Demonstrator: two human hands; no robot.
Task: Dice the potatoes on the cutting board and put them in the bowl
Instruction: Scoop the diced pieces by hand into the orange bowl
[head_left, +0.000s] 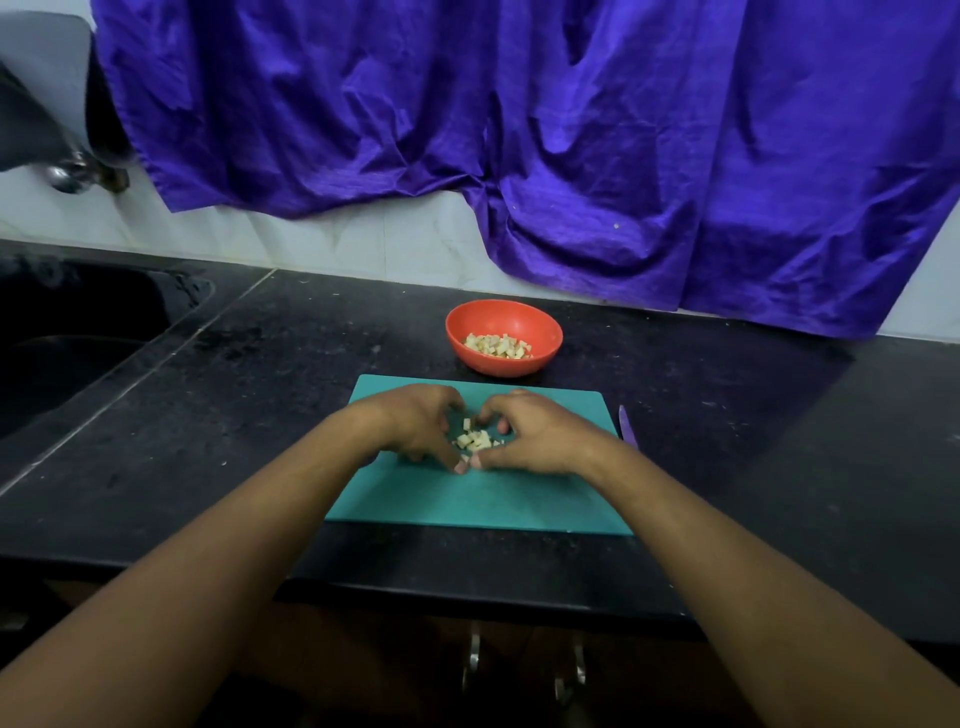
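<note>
As they meet on the cutting board, the left hand and right hand curl round a small pile of potato dice. The orange bowl beyond holds more.

Both bare forearms reach forward and converge. Left hand and right hand are cupped face to face, fingers curled round the potato dice, thumb tips meeting.
</note>
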